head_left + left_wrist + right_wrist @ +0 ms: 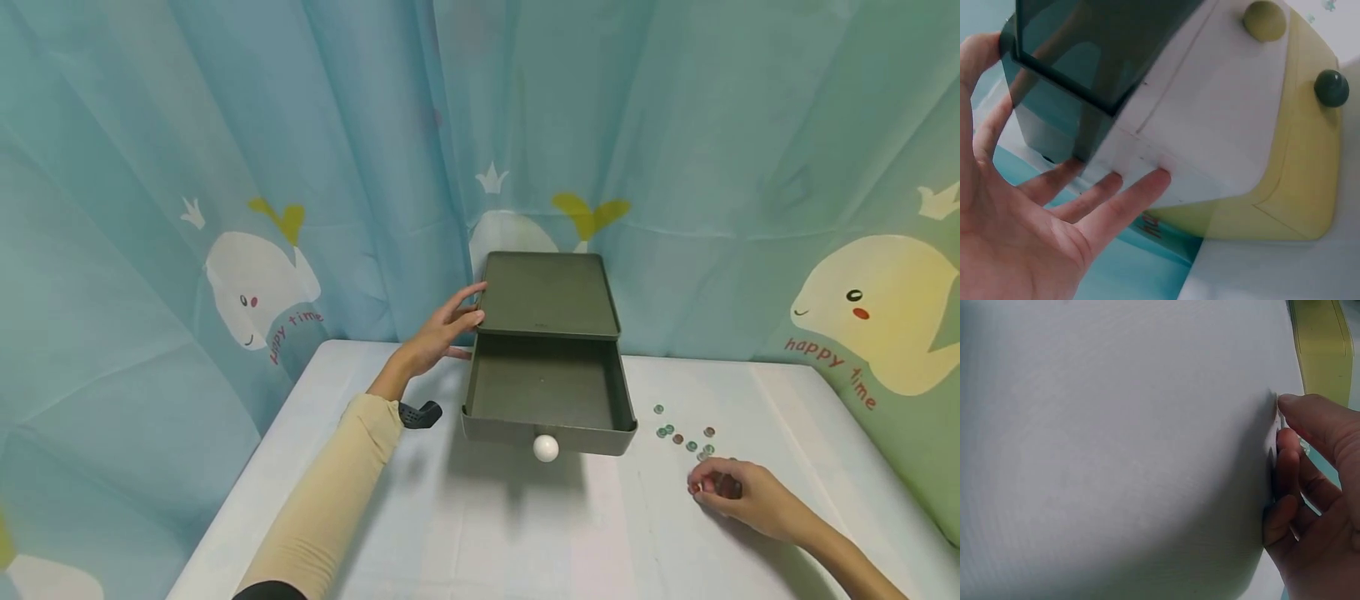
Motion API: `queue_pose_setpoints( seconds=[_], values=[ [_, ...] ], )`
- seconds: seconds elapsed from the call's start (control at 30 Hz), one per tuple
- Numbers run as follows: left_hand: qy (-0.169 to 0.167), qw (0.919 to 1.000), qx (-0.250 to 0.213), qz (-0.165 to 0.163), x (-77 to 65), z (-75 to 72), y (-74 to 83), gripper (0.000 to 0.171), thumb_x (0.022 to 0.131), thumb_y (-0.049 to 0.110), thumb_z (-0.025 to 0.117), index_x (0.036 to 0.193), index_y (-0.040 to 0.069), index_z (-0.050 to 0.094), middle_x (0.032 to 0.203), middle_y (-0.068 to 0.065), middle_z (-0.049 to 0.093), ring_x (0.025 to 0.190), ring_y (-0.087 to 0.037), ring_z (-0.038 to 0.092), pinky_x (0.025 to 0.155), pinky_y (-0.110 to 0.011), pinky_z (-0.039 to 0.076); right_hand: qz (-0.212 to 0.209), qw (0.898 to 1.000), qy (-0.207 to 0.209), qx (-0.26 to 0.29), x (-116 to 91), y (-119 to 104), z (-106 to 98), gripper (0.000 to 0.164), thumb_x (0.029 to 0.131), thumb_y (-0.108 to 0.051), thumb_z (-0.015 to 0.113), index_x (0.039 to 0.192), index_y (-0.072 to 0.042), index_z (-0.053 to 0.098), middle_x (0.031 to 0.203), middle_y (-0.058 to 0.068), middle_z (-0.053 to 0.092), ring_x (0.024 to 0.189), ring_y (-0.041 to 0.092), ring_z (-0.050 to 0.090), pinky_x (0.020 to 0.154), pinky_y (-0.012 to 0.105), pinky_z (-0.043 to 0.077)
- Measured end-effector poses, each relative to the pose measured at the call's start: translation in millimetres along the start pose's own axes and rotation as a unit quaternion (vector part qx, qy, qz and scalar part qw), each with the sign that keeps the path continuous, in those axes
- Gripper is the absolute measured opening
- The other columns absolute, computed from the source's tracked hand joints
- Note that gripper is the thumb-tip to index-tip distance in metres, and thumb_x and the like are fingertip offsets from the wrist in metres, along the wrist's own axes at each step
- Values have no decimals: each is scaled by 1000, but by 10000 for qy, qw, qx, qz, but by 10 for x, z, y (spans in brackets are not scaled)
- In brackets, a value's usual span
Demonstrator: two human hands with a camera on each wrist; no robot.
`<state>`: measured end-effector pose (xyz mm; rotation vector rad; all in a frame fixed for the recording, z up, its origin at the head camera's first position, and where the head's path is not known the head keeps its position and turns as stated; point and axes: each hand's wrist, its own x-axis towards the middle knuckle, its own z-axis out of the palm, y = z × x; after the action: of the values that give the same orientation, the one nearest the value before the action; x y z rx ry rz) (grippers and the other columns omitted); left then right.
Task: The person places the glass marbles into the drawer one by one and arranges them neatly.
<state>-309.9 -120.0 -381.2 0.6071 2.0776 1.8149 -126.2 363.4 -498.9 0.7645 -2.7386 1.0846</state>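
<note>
A dark green drawer unit [551, 292] stands at the back of the table, its top drawer [543, 379] pulled out, showing a bare floor and a white knob [546, 448]. From the left wrist, white [1210, 106] and yellow [1307, 156] tiers show below the green one. Against the unit's left side rest the spread fingers of my left hand [433, 335]. Right of the drawer, my right hand [761, 500] is low at the tabletop, thumb and forefinger pinching a small reddish glass bead [693, 489]. Its other fingers are curled.
Several green and brown glass beads [692, 447] lie scattered between the drawer and my right hand. A blue-green curtain [375, 167] with printed whales hangs behind the white table [420, 533]. A black device [420, 414] sits at my left wrist.
</note>
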Motion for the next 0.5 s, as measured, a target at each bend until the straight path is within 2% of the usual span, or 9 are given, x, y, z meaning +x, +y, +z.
queue_pose_setpoints(
  seconds=[0.2,0.5],
  values=[
    [-70,10000,-49,19,-9,-14,59,58,106,34,56,159,40,34,163,-7,31,143,-37,38,100,-63,48,14,9988,-339,365,50,35,-71,24,88,1,77,94,-21,69,79,-10,60,65,1,54,52,22,46],
    [-120,9999,-79,29,-41,-22,130,62,104,24,58,161,33,34,165,-7,29,143,-32,41,97,-60,52,-213,9955,-616,690,103,-1,-159,21,90,1,74,95,-18,68,83,-6,67,70,5,60,57,23,50]
  ],
)
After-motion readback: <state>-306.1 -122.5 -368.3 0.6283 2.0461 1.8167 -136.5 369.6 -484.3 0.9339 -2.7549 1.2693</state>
